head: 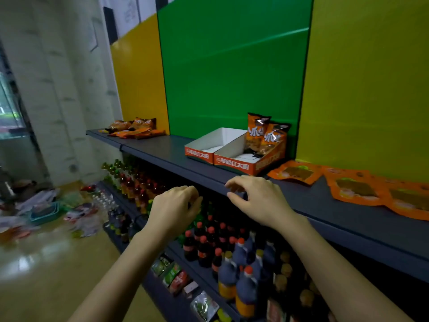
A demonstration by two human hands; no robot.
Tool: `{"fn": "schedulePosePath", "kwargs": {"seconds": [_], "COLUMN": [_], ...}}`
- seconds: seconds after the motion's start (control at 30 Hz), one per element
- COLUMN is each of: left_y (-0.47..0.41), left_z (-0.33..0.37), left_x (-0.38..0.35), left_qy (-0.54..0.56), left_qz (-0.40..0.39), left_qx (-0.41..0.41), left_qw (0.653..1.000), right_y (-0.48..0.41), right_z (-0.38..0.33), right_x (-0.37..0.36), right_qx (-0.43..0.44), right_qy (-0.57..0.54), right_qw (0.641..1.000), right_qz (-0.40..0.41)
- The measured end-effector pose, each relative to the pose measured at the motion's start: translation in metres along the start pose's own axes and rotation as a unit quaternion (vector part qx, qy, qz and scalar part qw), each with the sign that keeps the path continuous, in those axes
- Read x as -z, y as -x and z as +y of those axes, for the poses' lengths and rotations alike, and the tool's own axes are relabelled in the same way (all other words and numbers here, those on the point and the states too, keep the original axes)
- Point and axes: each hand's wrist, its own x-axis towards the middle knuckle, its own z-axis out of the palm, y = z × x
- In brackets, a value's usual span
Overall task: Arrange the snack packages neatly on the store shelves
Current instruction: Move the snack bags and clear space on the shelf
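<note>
Left hand (176, 208) and right hand (255, 198) both loosely curled, holding nothing; right one at the top shelf's (162, 152) front edge, just below the display boxes (234, 156). Two orange snack packets (267, 135) upright in the right box. Flat orange pouches (352, 188) lie right of the boxes; a snack pile (137, 127) lies far left.

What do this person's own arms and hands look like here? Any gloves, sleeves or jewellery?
Both arms are bare as far as the picture shows them. The left hand and the right hand wear no gloves, and no ring, watch or bracelet shows on the fingers or wrists. No sleeve is in view on either forearm; anything worn higher up lies outside the frame.
</note>
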Motion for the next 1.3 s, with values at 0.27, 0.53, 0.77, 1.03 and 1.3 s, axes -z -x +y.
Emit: {"fn": "schedulePosePath", "kwargs": {"seconds": [0.27, 0.53, 0.77, 1.03, 1.3], "left_y": [-0.030, -0.096, -0.139, -0.173, -0.225], "left_z": [-0.121, -0.244, -0.367, -0.510, -0.662], "left_x": [-0.029, -0.081, -0.115, -0.153, -0.178], "left_qy": [-0.010, -0.026, -0.033, -0.032, -0.018], "left_qz": [-0.019, -0.041, -0.046, -0.049, -0.071], "left_qx": [0.055, 0.073, 0.091, 0.122, 0.074], "left_qw": [0.998, 0.996, 0.994, 0.991, 0.995], "right_y": [-0.114, -0.254, -0.372, -0.481, -0.599], "right_z": [-0.034, -0.053, -0.081, -0.118, -0.170], "right_x": [-0.076, -0.160, -0.228, -0.310, -0.389], "right_qx": [0.022, 0.042, 0.049, 0.029, -0.045], "right_qy": [-0.008, -0.003, -0.010, -0.007, -0.011], "right_qw": [1.000, 0.999, 0.999, 0.999, 0.999], "right_qz": [-0.018, -0.016, -0.019, -0.030, -0.008]}}
